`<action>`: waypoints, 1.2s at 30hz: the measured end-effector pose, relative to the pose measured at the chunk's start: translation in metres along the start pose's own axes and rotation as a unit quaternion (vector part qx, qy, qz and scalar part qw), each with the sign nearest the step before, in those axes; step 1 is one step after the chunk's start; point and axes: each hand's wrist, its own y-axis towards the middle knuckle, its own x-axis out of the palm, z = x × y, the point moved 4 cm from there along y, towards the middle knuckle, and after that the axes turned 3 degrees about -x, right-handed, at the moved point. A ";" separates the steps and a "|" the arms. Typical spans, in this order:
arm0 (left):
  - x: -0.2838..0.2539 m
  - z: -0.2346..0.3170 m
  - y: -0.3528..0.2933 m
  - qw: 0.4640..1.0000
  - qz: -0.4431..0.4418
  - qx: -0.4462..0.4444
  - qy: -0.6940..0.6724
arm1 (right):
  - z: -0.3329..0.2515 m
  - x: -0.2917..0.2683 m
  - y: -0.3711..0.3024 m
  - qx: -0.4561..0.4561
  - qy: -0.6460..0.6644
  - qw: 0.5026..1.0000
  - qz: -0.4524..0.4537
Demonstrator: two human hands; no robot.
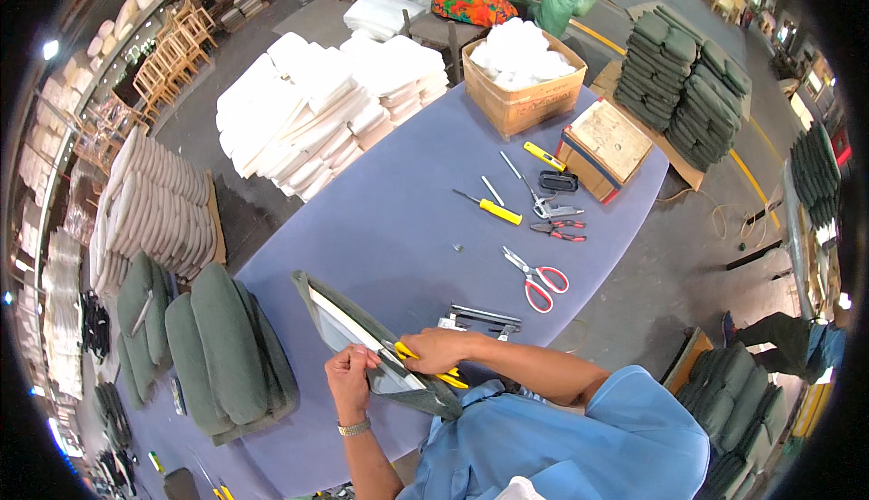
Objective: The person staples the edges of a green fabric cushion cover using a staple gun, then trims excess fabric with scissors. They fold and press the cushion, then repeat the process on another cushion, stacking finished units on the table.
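Observation:
A dark green fabric-covered seat pad (330, 305) is tilted on edge against my body, its pale underside and light inner rim showing. My left hand (351, 375), with a watch at the wrist, is closed in a pinch at the pad's near rim; what lies between its fingertips is too small to make out. Wrapped in my right hand (433, 352) is a yellow-handled tool (453, 378), held against the pad's inner side. Its working end is hidden, so its kind does not show. Just beyond my right hand lies a metal stapler (480, 318).
On the blue-covered table (389, 219) lie red-handled scissors (537, 279), pliers (558, 229), a yellow screwdriver (493, 208) and a yellow cutter (544, 156). A carton of white stuffing (525, 106) stands at the far end. Green cushions (226, 355) are stacked at left.

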 end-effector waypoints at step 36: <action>0.015 0.028 0.007 0.978 -0.019 0.018 -0.206 | 0.025 0.013 0.014 -0.048 0.120 0.991 -0.024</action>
